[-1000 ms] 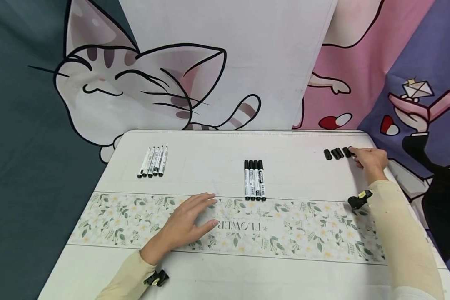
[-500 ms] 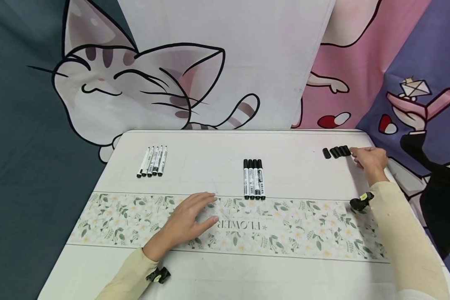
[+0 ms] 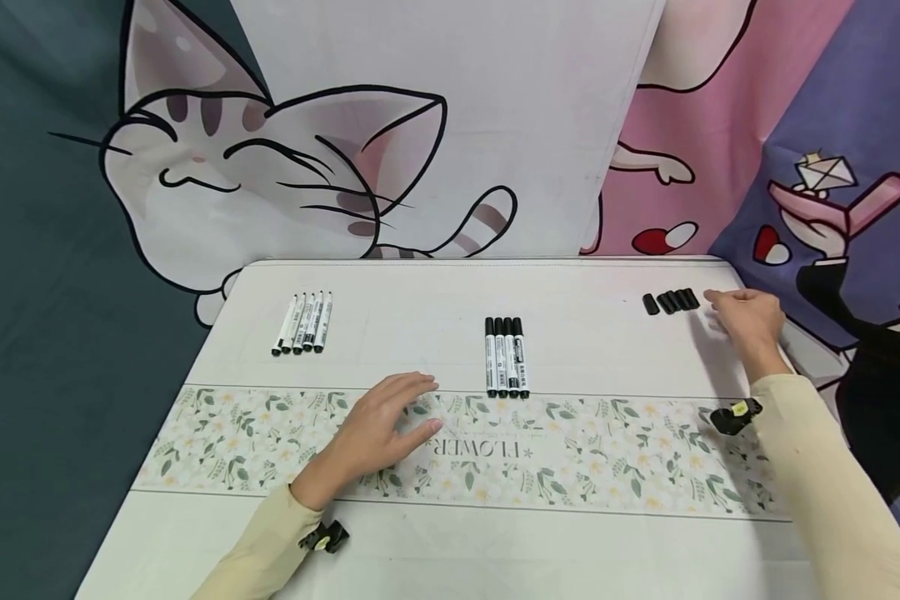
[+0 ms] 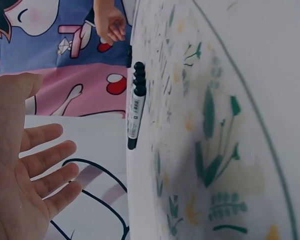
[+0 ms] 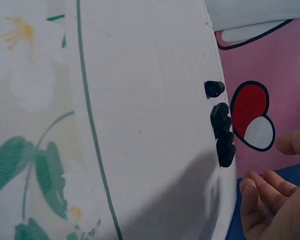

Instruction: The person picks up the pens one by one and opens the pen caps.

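Observation:
My right hand [image 3: 746,321] hovers just right of a row of black marker caps [image 3: 678,300], its fingers loosely curled and nothing between them. The caps lie side by side near the table's far right corner; a lone cap [image 3: 650,304] sits slightly left of them. The right wrist view shows a gap between the thumb and the other fingers of this hand [image 5: 277,200]. My left hand [image 3: 378,425] is over the floral band, fingers extended and thumb spread, holding nothing. Ahead of it, several capped whiteboard markers [image 3: 507,358] stand in a neat parallel row.
At the back left lie several uncapped white markers [image 3: 303,322], tips pointing away from me. The white tabletop [image 3: 420,308] carries a printed floral band [image 3: 607,458] across its middle. Cartoon-printed curtains [image 3: 532,125] hang behind the far edge.
My right hand has slid its cap left against the row, let it go, and drawn back to the right. The left hand stays nearly in place.

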A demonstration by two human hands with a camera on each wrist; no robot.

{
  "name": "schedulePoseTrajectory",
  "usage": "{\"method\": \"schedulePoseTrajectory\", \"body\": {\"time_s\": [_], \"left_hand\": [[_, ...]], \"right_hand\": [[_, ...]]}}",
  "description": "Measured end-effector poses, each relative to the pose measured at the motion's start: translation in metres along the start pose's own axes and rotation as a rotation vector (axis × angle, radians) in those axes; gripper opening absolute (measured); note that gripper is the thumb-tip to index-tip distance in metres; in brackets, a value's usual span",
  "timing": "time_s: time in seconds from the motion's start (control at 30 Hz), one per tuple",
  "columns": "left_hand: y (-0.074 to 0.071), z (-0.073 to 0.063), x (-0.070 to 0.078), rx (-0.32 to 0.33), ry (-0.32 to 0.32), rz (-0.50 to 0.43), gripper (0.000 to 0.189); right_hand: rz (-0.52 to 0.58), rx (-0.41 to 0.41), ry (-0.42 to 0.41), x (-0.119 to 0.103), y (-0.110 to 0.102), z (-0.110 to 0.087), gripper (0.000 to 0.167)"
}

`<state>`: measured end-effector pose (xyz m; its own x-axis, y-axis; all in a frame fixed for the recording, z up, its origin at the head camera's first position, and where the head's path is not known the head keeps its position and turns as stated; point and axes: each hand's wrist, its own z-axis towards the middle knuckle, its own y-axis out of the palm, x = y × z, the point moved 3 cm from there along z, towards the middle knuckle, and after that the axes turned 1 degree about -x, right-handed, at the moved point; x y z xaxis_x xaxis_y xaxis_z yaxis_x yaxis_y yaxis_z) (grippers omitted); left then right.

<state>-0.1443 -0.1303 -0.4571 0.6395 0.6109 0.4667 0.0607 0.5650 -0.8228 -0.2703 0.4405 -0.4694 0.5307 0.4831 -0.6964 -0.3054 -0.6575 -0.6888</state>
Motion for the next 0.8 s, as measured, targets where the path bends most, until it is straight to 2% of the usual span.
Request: {"method": "schedulePoseTrajectory", "body": {"time_s": [0.23, 0.4, 0.53, 0.8], "left_hand": [[-0.003, 0.005, 0.001, 0.002, 0.007, 0.002, 0.053], [-0.003, 0.007, 0.0, 0.006, 0.004, 0.003, 0.053], [-0.003, 0.007, 0.0, 0.004, 0.003, 0.0, 0.053], [-0.004, 0.009, 0.001, 0.0, -0.023, -0.005, 0.054]], "right_hand": [[-0.005, -0.015, -0.06, -0.007, -0.005, -0.027, 0.058], [0.04, -0.014, -0.203, -0.018, -0.004, -0.062, 0.07], [0.057, 0.011, -0.33, -0.029, -0.001, -0.092, 0.065], [-0.008, 0.044, -0.541, -0.045, 0.01, -0.14, 0.052]]}}
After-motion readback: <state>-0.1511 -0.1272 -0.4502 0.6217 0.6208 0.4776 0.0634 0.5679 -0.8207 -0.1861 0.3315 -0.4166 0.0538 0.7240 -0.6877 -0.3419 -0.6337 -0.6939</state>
